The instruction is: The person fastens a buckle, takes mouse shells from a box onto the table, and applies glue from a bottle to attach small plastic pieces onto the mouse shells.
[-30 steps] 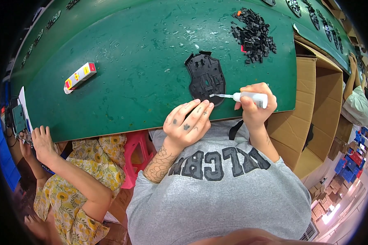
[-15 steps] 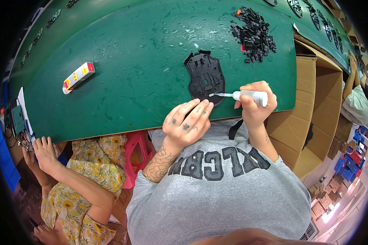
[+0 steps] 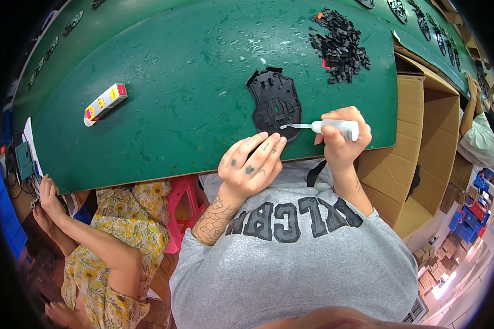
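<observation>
A black plastic shell point(image 3: 278, 104), molded with ribs and slots, lies on the green table a little right of centre. My left hand point(image 3: 252, 164) rests at its near edge, fingers stretched out, fingertips touching the rim; the thumb is hidden. In my right hand point(image 3: 343, 137) is a small white glue bottle point(image 3: 340, 130), held tilted almost flat between thumb and curled fingers. Its thin nozzle point(image 3: 302, 126) points left over the lower part of the shell. The tip is at or just above a small pale piece point(image 3: 283, 127); contact cannot be made out.
A heap of small black plastic parts point(image 3: 343, 46) lies at the far right of the table point(image 3: 175, 88). To the left is a white, yellow and red carton point(image 3: 105, 103). An open cardboard box point(image 3: 395, 126) stands to the right. At lower left, a co-worker's hands point(image 3: 48, 200) handle something unclear.
My hands, the bottle and the shell look almost unmoved. On the left, the co-worker's upper hand has shifted up and to the left.
</observation>
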Available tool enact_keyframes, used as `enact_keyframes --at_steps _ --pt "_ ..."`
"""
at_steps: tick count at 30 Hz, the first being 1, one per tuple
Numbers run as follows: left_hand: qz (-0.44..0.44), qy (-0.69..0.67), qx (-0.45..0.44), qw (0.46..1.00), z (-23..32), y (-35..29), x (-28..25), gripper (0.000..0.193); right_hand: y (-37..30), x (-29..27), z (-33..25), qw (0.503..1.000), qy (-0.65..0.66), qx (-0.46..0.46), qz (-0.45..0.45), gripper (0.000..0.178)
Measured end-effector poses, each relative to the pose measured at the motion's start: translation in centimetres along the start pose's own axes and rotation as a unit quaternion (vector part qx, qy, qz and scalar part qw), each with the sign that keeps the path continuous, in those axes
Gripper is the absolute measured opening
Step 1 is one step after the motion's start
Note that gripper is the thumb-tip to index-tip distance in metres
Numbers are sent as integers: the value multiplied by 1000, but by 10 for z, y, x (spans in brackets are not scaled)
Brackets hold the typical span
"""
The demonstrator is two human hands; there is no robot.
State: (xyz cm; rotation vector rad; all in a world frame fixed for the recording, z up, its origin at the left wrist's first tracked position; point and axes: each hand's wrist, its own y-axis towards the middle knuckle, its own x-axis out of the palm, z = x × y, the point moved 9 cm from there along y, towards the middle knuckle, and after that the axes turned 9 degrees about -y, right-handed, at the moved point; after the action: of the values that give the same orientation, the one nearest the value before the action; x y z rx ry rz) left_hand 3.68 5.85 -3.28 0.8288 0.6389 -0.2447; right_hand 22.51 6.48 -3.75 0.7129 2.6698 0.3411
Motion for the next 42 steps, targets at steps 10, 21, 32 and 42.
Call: enact_keyframes --at_steps 10,21,32,42 --pt "14 -131 -95 987 -17 28 -25 32 19 4 16 952 280 124 -18 14" --pt "-116 30 -202 972 -58 83 3 43 71 79 -7 982 46 22 -182 22" --pt "28 -361 -429 828 -95 16 -35 34 72 33 -46 953 -243 -174 -42 28" --pt "74 -473 -433 764 -69 10 -14 45 82 1 -1 911 -409 -50 -29 14"
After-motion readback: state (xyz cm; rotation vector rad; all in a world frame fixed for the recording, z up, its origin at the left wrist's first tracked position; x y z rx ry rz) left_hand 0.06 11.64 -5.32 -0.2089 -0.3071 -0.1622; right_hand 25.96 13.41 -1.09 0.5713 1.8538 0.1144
